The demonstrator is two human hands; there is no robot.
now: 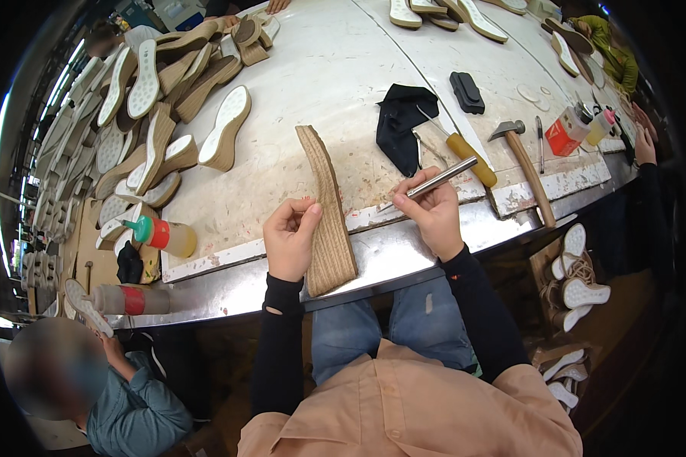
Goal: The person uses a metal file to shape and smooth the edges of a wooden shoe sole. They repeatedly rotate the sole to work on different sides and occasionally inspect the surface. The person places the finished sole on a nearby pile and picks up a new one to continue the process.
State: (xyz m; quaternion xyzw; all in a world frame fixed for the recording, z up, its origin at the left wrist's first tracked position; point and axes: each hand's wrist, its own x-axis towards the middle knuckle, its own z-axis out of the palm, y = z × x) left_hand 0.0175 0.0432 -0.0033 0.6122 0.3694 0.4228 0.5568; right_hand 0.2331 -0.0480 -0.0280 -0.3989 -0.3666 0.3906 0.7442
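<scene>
My left hand (286,245) pinches the edge of a wedge shoe sole (331,240) whose side is covered in tan woven, rope-like material. The sole stands on its side, its thick heel end toward me at the table edge and its thin toe end pointing away. To its right, my right hand (439,221) grips a slim silver metal pen-like tool (450,175). The thin tip points left toward the sole but is apart from it. Beyond that hand lie a yellow-handled screwdriver-like tool (471,160) and a black cloth (401,126).
A wooden-handled hammer (527,167), a black block-like case (466,92) and a red-labelled bottle (568,131) lie to the right. Wedge soles (227,128) pile up at left, near a green-capped bottle (164,235). A co-worker (133,400) sits at lower left; others are around the table (297,84).
</scene>
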